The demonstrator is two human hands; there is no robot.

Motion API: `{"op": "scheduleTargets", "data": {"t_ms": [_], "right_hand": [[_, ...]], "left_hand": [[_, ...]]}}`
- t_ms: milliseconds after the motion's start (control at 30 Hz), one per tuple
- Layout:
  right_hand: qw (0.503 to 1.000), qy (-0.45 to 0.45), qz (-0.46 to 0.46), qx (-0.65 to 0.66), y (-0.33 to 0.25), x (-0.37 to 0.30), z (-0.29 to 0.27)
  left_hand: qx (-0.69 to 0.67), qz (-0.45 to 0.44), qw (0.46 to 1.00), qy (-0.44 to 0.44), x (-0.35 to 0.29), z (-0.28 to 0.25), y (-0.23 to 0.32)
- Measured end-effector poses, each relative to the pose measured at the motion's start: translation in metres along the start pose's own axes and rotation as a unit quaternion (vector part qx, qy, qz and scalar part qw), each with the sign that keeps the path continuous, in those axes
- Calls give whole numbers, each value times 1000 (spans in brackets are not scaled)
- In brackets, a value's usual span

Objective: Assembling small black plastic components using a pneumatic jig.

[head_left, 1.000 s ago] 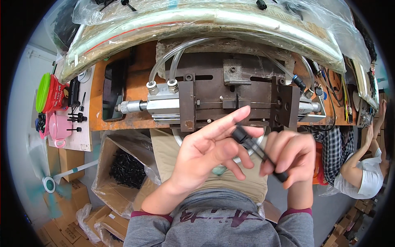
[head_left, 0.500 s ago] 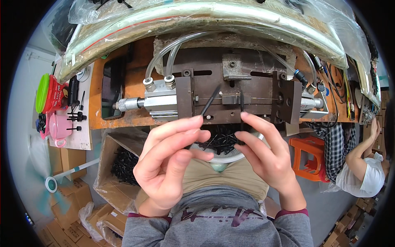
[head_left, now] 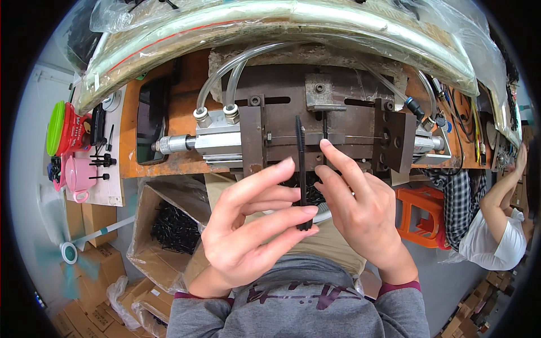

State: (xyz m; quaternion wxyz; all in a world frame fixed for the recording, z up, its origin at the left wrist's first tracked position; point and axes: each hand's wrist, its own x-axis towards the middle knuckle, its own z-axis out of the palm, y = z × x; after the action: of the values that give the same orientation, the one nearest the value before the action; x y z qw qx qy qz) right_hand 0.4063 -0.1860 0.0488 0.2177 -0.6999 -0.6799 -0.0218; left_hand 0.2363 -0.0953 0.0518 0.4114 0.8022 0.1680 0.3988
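A black mascara wand [head_left: 302, 183] with a bristled tip stands nearly upright in my left hand [head_left: 248, 231], its lower end between the fingertips. At the jig's middle, my right hand [head_left: 363, 211] has its index fingertip on a second, thin black wand [head_left: 324, 125]. That wand's far end reaches up to the small metal stop block [head_left: 319, 93]; its near part and my right thumb are hidden by the fingers. Both hands are just in front of the dark metal jig [head_left: 287, 121], where a thin rod runs crosswise between the two side plates.
Pneumatic cylinders [head_left: 217, 147] with clear hoses flank the jig. Below left, a lined carton [head_left: 169, 191] holds many black pieces; more lie in a bowl behind my hands. A phone [head_left: 151, 121], pink cup [head_left: 80, 173], orange stool [head_left: 420, 217] and seated person [head_left: 490, 236] surround the bench.
My left hand has moved right and turned its wand from slanted to nearly upright. My right hand has moved slightly forward and left, bringing its wand up to the stop block.
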Motion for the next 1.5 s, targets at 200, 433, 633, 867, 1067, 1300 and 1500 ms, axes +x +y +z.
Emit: {"op": "scheduleTargets", "data": {"t_ms": [200,433,633,867,1067,1300,1500], "right_hand": [[999,-18,-17,-26,-3,4,-9],[977,196,-41,76,25,76,-45],[986,165,3,-8,92,182,-54],[981,62,33,-181,123,238,-39],[982,77,26,-171,134,242,-43],[987,93,26,-127,112,218,-60],[995,23,90,-41,115,233,-80]], "left_hand": [[51,17,999,-4,-2,3,2],[95,30,995,2,-2,9,-6],[169,74,983,-13,3,35,-10],[253,86,963,-27,3,51,-19],[304,71,949,-46,7,51,-18],[306,59,949,-55,9,50,-19],[314,65,945,-62,10,50,-17]]}}
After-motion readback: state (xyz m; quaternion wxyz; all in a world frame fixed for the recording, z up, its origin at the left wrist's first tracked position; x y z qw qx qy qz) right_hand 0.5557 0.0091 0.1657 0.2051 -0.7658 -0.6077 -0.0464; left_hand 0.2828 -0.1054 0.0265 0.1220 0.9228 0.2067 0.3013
